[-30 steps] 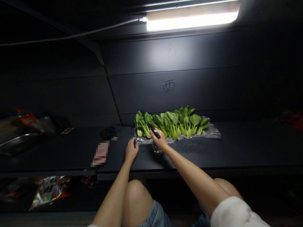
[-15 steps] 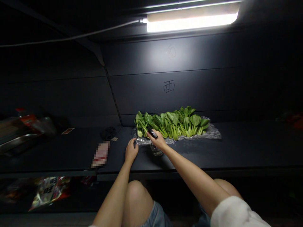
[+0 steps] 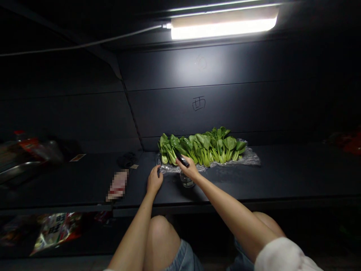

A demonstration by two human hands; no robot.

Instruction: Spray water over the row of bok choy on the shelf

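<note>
A row of leafy green bok choy [image 3: 204, 146] lies on a sheet of clear plastic wrap [image 3: 249, 157] against the dark back panel. In my right hand [image 3: 190, 169] is a spray bottle [image 3: 187, 181] with a black spray head and a clear body. The fingers are closed round its head, in front of the left part of the greens. My left hand [image 3: 155, 181] rests at the left end of the wrap, thumb apart from the fingers. Its fingertips are close to the wrap's edge; whether they touch it I cannot tell.
A lit tube lamp [image 3: 224, 28] hangs above, fed by a white cable [image 3: 84, 46]. On the left of the shelf [image 3: 239, 188] are a blurred pinkish item [image 3: 117, 185], a dark bundle [image 3: 126, 160] and a red-capped bottle [image 3: 26, 143]. Snack bags [image 3: 55, 229] lie on the lower shelf.
The whole view has shifted slightly, so things sit a little further left. Both hands hold nearly the same places beside the greens, and the spray bottle is still in my right hand.
</note>
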